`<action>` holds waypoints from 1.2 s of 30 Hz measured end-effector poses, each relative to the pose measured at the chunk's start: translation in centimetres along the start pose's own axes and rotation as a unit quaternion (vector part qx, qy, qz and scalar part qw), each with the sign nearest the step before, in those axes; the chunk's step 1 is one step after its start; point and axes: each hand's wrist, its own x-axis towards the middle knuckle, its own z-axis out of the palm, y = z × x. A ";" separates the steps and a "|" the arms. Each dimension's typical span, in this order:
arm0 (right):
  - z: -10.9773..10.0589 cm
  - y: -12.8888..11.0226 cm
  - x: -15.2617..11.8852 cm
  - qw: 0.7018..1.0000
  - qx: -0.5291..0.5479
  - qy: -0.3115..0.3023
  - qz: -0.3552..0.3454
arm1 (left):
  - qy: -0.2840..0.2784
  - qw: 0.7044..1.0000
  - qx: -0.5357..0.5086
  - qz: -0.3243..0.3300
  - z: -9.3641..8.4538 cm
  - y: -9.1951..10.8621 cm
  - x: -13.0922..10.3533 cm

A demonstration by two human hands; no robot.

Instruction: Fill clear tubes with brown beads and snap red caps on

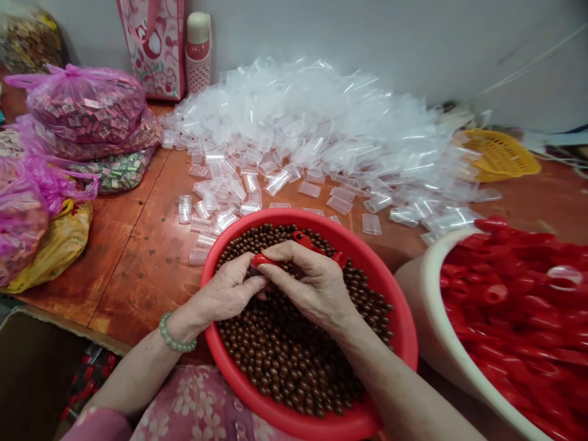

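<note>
My left hand (232,286) and my right hand (312,278) meet over a red basin (407,324) full of small shiny brown balls (275,361). My right thumb and fingers pinch a small red plastic piece (264,260). The left fingers are closed just against that piece, and whatever they grip is mostly hidden behind them. Another red plastic part (303,239) shows just behind my right hand, above the balls.
Clear plastic tubes (321,122) lie heaped across the wooden table (133,263). A white bucket (425,288) of red plastic parts (519,318) stands right. Filled pink bags (87,110) sit left. A yellow basket (503,156) and a bottle (198,55) are farther back.
</note>
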 end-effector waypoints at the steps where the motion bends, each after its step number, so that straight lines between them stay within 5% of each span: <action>1: 0.1 0.0 -0.1 1.000 -0.004 0.012 -0.002 | 0.002 1.000 -0.007 -0.004 0.0 0.0 0.0; 13: 2.1 1.0 -0.5 0.995 0.018 0.092 0.016 | 0.050 0.999 -0.018 0.011 0.1 -0.1 -0.1; 21: 1.4 0.7 -0.6 0.962 -0.184 0.013 -0.200 | 0.032 0.989 -0.140 -0.021 -0.1 0.8 -0.8; 36: 1.6 1.0 0.2 0.888 -0.343 0.045 -0.304 | -0.006 0.964 -0.264 -0.018 -0.6 0.3 -0.3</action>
